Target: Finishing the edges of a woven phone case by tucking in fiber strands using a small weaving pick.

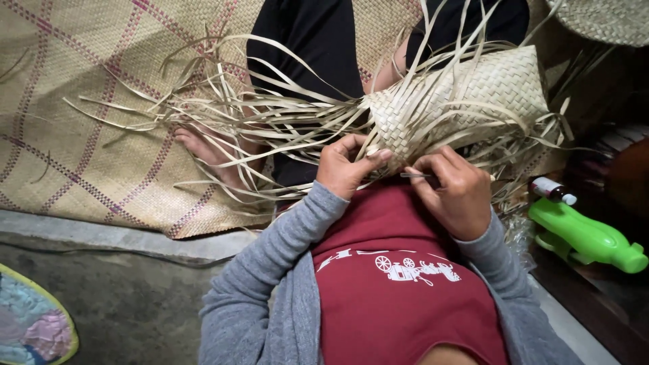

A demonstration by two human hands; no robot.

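A half-woven straw piece [466,101] rests on my lap, with many loose pale strips [257,115] fanning out to the left. My left hand [345,165] pinches strips at the near edge of the weave. My right hand [454,192] holds a thin metal needle-like tool [416,176], its tip pointing left toward my left thumb. Both hands sit close together just below the woven edge, above my dark red shirt. Grey sleeves cover my arms.
A large woven mat [88,122] with pink lines covers the floor at left. My bare foot [209,152] lies on it under the strips. A green plastic bottle [585,236] and a small capped bottle [551,189] lie at right. A colourful cloth [30,324] is at bottom left.
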